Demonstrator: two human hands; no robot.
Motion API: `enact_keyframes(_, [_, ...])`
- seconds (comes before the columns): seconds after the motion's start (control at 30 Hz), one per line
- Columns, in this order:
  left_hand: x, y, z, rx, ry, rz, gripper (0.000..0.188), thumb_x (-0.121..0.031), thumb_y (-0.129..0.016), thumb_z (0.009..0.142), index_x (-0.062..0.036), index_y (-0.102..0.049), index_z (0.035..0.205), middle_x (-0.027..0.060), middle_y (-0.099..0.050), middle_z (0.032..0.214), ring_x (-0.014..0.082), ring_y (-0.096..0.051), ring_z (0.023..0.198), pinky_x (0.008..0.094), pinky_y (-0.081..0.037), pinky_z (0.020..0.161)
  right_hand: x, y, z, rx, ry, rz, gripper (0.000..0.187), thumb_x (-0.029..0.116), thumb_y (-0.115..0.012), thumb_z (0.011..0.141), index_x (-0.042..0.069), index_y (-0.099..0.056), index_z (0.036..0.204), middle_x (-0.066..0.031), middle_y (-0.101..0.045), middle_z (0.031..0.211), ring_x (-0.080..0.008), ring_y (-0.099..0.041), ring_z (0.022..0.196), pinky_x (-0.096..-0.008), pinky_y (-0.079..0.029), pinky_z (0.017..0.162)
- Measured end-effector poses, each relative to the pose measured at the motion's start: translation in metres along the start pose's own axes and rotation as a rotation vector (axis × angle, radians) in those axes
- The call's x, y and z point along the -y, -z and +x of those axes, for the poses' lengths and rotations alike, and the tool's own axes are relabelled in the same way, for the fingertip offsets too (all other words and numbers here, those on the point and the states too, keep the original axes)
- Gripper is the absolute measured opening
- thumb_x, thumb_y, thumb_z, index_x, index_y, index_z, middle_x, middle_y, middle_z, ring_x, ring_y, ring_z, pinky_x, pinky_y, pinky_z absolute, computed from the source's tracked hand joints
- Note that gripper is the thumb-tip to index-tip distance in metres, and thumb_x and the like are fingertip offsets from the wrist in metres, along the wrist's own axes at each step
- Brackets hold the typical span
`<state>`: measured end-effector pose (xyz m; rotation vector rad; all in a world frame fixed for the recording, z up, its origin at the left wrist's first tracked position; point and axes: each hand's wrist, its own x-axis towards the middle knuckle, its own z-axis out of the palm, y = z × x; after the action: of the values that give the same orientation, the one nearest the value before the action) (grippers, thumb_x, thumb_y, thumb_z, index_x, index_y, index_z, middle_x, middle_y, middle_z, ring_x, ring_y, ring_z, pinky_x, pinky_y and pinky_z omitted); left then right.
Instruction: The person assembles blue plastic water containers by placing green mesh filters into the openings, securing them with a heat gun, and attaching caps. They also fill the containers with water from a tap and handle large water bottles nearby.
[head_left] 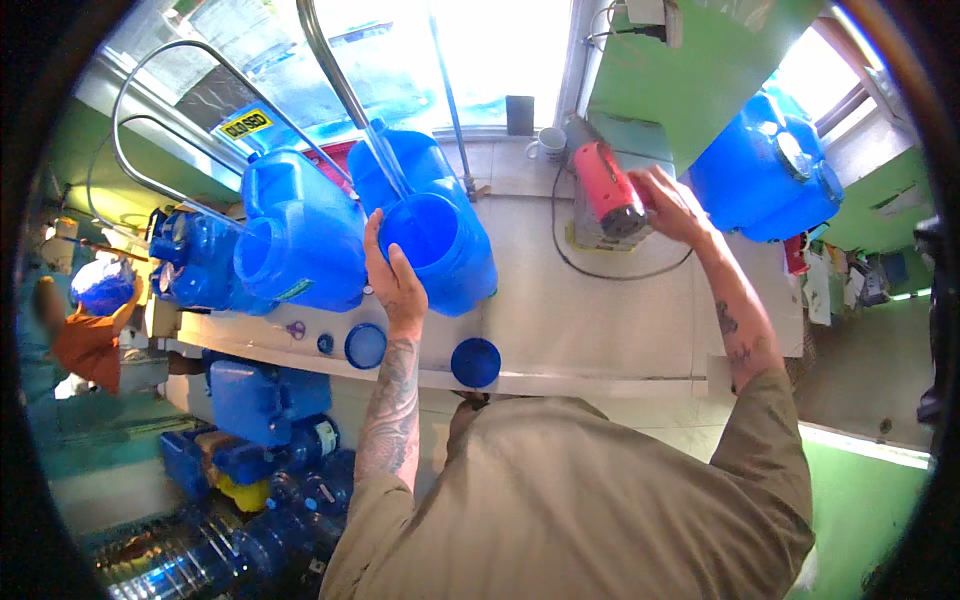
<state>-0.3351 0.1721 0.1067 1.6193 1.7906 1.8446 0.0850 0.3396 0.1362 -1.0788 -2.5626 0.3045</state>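
Note:
My left hand point(398, 285) rests against the rim of a large open blue jug point(470, 250), its fingers stretched out and thumb apart. A curved metal pipe point(335, 60) comes down over this jug, and a clear stream or tube runs from it into the mouth. To the left stands a second open blue jug point(310, 240) under another bent metal pipe point(190, 45). At the right, my right hand point(675, 208) is closed round the handle of a red heat gun point(603, 185) with a dark rear end. Two round blue lids, one left point(366, 346) and one right point(475, 362), lie near the counter's front edge.
A dark cord point(580, 272) loops across the counter point(540, 340). A white mug point(547, 145) stands by the window. Large blue containers point(765, 170) are at the far right. Scissors point(296, 330) lie at left. Below are several blue bottles point(270, 410). A person in orange point(90, 345) is at far left.

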Motion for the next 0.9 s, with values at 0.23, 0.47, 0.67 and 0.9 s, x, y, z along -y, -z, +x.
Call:
enact_keyframes(0.23, [0.021,0.01,0.008,-0.035,0.011,-0.122,0.051,-0.027,-0.036,0.105,0.0029,-0.039,0.146,0.0207,-0.055,0.142,0.033,-0.052,0.129,0.044,-0.04,0.111,-0.079,-0.012,0.026,0.05,-0.072,-0.037,0.053,0.007,-0.062,0.09,0.013,-0.051,0.141,-0.015,-0.058,0.125,-0.0356,-0.055,0.121,-0.0427,-0.045,0.105])
enact_keyframes(0.47, [0.031,0.02,0.016,0.046,0.048,-0.231,0.053,-0.025,-0.037,0.103,0.002,-0.035,0.149,0.0193,-0.055,0.141,0.0308,-0.053,0.127,0.0416,-0.041,0.11,-0.089,-0.016,0.022,0.063,-0.088,-0.047,0.057,0.01,-0.063,0.09,0.016,-0.048,0.145,-0.0136,-0.058,0.125,-0.0351,-0.055,0.121,-0.0434,-0.044,0.105])
enact_keyframes(0.67, [0.03,0.018,0.015,0.024,0.068,-0.163,0.054,-0.028,-0.036,0.103,0.0029,-0.037,0.148,0.0188,-0.054,0.142,0.0307,-0.052,0.129,0.0423,-0.039,0.111,-0.083,-0.002,0.005,-0.267,-0.092,-0.216,0.055,0.013,-0.064,0.091,0.011,-0.05,0.143,-0.015,-0.058,0.125,-0.0352,-0.054,0.122,-0.0431,-0.044,0.105])
enact_keyframes(0.9, [0.04,0.018,0.016,0.037,0.064,-0.205,0.053,-0.026,-0.036,0.103,0.003,-0.037,0.147,0.0193,-0.053,0.143,0.03,-0.05,0.132,0.0423,-0.038,0.113,0.023,-0.089,-0.075,-0.432,-0.417,0.373,0.013,0.007,-0.067,0.093,0.006,-0.067,0.106,-0.0131,-0.068,0.1,-0.0251,-0.068,0.087,-0.0362,-0.056,0.075])
